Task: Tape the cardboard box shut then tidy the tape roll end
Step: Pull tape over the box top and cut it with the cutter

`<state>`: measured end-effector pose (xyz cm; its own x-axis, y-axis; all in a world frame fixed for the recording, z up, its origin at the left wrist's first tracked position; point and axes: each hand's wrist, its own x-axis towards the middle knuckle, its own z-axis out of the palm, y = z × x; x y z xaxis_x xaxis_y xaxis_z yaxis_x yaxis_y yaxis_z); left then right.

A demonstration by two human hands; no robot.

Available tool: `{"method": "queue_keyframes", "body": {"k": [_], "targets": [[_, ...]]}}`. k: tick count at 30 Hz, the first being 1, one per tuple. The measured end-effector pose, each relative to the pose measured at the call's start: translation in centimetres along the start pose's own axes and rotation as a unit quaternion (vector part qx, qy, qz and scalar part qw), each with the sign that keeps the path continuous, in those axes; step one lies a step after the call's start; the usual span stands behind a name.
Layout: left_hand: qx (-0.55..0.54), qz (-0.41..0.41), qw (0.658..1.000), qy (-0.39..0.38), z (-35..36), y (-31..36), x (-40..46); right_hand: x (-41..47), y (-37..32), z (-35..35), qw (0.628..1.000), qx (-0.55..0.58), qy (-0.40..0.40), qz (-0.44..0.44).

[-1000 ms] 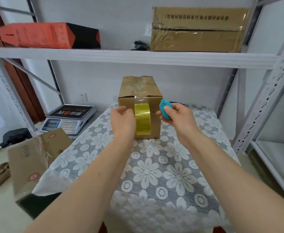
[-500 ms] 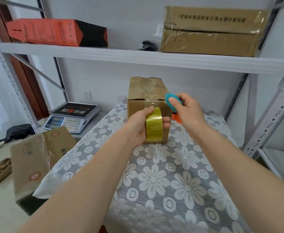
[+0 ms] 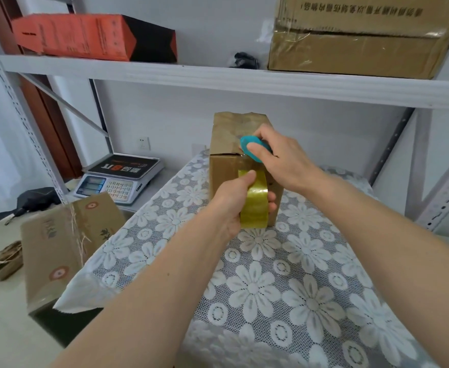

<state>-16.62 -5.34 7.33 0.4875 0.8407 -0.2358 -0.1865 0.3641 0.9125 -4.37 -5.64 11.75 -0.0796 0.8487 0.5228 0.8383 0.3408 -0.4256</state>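
A small brown cardboard box [image 3: 224, 144] stands at the far end of the table, its top flaps down. My left hand [image 3: 232, 201] grips a yellowish roll of tape [image 3: 254, 205] pressed against the box's near face, thumb on top of the roll. My right hand [image 3: 279, 158] holds a small teal cutter [image 3: 248, 147] at the box's top front edge, just above the roll. The tape strip between roll and box top is mostly hidden by my hands.
The table wears a white lace floral cloth [image 3: 284, 288]. A digital scale [image 3: 119, 179] sits to the left, with a larger cardboard box [image 3: 58, 245] on the floor beside it. The shelf [image 3: 244, 81] above carries an orange box [image 3: 85, 35] and a big carton [image 3: 356, 35].
My right hand moved the teal cutter left, from beside the box to its top front edge. My left hand has shifted its grip around the roll, which stays against the near face.
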Motion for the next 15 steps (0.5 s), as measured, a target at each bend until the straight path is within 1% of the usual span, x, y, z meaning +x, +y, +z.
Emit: {"method": "queue_keyframes", "body": {"k": [6, 11, 15], "targets": [[-0.021, -0.024, 0.999, 0.003, 0.1, 0.6, -0.5, -1.2, 0.1, -0.2, 0.997, 0.065, 0.033, 0.005], [-0.051, -0.022, 0.998, 0.033, 0.6, 1.3, -0.1, -1.4, -0.2, -0.6, 0.999, 0.013, 0.046, -0.013], [-0.076, -0.014, 0.994, 0.077, 0.9, 1.3, 0.1, -1.7, -0.3, -1.0, 0.998, -0.032, 0.032, -0.034]]}}
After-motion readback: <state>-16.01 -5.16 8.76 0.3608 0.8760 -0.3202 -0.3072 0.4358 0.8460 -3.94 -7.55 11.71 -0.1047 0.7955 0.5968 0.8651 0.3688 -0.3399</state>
